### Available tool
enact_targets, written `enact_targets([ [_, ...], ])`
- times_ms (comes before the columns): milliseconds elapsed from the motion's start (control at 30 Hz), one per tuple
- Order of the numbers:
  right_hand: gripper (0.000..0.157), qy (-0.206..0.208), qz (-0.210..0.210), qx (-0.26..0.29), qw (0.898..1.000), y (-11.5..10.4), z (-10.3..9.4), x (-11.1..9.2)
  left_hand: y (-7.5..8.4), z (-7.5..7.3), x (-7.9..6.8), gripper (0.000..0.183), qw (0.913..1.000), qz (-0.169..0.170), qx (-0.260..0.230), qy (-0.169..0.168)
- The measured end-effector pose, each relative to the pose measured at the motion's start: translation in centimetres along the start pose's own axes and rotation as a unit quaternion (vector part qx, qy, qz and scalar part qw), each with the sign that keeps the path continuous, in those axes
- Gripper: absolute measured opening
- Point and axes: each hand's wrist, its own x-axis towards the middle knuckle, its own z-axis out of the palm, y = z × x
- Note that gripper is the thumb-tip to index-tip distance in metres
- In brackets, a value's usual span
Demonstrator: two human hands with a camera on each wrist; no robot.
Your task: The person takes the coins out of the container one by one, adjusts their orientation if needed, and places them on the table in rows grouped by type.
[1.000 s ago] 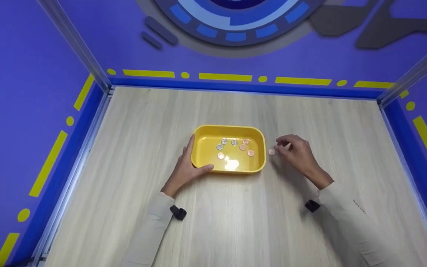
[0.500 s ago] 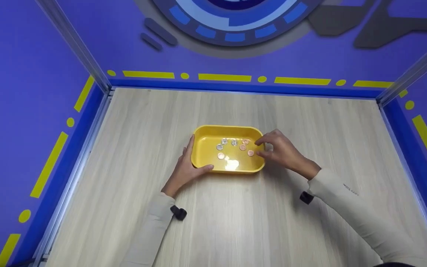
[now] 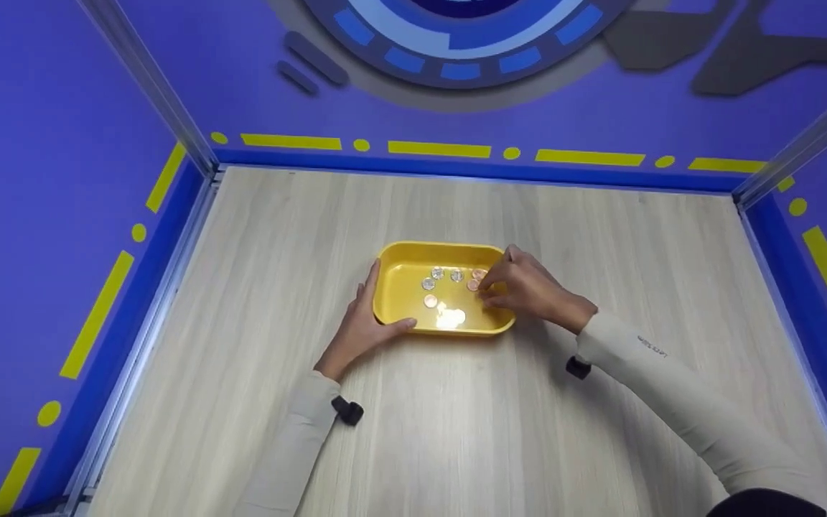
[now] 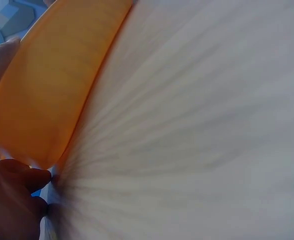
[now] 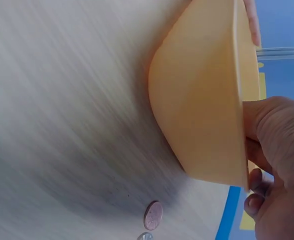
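Note:
My left hand [image 3: 361, 327] grips the left end of a yellow plastic tray [image 3: 403, 251], thumb along the near rim and fingers on the side wall. Inside lie silver coins [image 3: 437, 273] and copper-coloured coins [image 3: 431, 301]. Reaching over the right rim, my right hand [image 3: 528, 287] has its curled index finger and thumb down close to the tray's floor, where a copper coin is hidden from view. I cannot tell whether they pinch it. Another copper coin [image 3: 473, 285] shows beside the index fingertip. From the right wrist, the hand [image 5: 282, 150] bends over the tray's rim.
In the right wrist view, a copper coin [image 5: 153, 215] and part of a silver coin [image 5: 145, 236] lie on the wooden tabletop [image 5: 62, 125] outside the tray. Blue panels [image 3: 528, 118] with yellow markings border the table at the back and sides.
My right hand has moved left from the coins on the table, over the tray's right rim and down to a copper coin inside. My left hand has kept its hold on the tray.

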Motion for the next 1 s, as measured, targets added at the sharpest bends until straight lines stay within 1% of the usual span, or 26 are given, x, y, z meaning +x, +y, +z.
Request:
enact_targets([
  [67,0.021,-0.004,-0.002,-0.015,1.0,0.1,0.0,0.1,0.1,0.0,0.0,0.136,1.0,-0.001,-0.001,-0.002],
  [200,0.015,-0.014,-0.022,-0.042,0.999,0.2,-0.1,0.3,0.1,0.1,0.0,0.136,1.0,0.006,-0.001,-0.002],
  [300,0.015,-0.023,-0.025,-0.059,0.998,0.0,-0.3,0.5,0.1,0.1,0.1,0.137,0.9999,0.015,-0.001,0.0],
  [400,0.017,-0.03,-0.017,-0.085,0.996,-0.5,-0.4,0.7,0.1,0.1,0.1,0.137,0.9998,0.018,0.0,0.001],
  [567,0.018,-0.04,0.01,-0.13,0.991,-1.1,-0.2,1.0,0.1,0.1,0.1,0.136,0.9998,0.018,0.0,0.002],
  [733,0.011,-0.031,0.021,-0.165,0.986,-1.6,0.5,1.4,0.0,0.0,0.0,0.137,1.0,0.009,-0.002,0.0],
  [867,0.009,-0.035,0.042,-0.157,0.986,-2.0,1.3,1.5,-0.1,-0.1,0.0,0.137,1.0,0.001,-0.006,-0.002],
  [1000,0.014,-0.055,0.077,-0.127,0.987,-2.2,1.9,1.5,-0.2,-0.1,0.0,0.136,0.9999,0.005,-0.014,-0.009],
])
